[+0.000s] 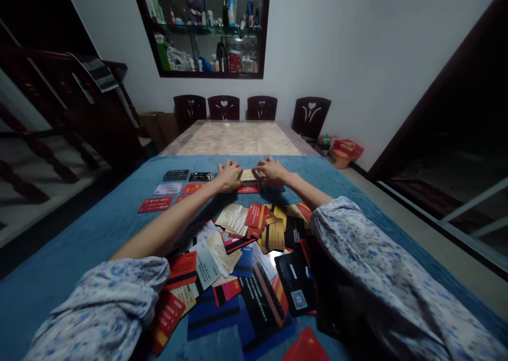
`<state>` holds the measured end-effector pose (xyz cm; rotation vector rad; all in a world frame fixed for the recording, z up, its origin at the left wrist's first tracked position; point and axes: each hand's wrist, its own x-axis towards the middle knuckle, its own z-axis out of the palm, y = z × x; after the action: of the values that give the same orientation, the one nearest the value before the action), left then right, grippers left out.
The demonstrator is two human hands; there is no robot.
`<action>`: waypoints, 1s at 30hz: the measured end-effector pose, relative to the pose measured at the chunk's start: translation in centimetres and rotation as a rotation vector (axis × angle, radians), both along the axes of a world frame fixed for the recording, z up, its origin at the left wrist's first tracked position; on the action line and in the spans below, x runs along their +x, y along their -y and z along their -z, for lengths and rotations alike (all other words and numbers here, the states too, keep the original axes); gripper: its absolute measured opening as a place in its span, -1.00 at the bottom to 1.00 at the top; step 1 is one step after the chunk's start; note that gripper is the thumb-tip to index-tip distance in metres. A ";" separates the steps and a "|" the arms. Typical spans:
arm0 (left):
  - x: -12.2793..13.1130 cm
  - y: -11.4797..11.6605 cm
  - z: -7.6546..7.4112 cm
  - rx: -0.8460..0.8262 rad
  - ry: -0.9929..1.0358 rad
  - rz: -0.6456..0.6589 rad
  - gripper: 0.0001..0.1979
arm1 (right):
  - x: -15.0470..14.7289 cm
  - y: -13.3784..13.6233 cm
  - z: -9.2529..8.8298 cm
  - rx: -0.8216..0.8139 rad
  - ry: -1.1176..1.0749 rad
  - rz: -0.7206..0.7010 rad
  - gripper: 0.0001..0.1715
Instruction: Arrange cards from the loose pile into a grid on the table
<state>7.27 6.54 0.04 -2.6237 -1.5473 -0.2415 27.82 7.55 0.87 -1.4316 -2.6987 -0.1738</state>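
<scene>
A small stack of pale yellow cards [248, 176] lies toward the far side of the blue cloth. My left hand [230, 176] grips its left edge, fingers bent. From the right, my right hand [271, 171] has its curled fingers on the opposite edge. Just in front of the stack is a red card [248, 189]. Left of my hands, cards are set out in rows, among them black cards [175, 175], a white card [168, 188] and a red card [155, 204]. Between my forearms spreads a loose heap of mixed cards [234, 255], overlapping and at many angles.
The blue cloth [99, 234] covers the near table. Beyond it stands a stone-patterned table [242, 137] with several dark chairs [262, 108] behind. A wall cabinet [210, 30] holds bottles and a plush toy. A wooden railing [35, 133] runs at left; a red bag [349, 148] sits on the right floor.
</scene>
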 end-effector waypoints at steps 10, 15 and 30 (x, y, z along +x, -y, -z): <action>-0.3 -3.2 0.9 -0.057 -0.015 0.001 -0.83 | -0.7 -2.0 0.5 -0.062 -0.007 0.043 -0.61; -0.4 -3.6 1.0 -0.105 -0.034 -0.006 -0.82 | -1.0 -2.8 1.0 -0.096 0.035 0.073 -0.56; 0.3 -4.6 0.9 -0.173 -0.107 -0.030 -0.83 | -0.8 -3.6 1.4 -0.120 0.089 0.075 -0.49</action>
<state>7.56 11.10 -0.89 -2.6874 -1.6389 0.0374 27.02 11.15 -0.53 -1.5967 -2.7704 -0.0829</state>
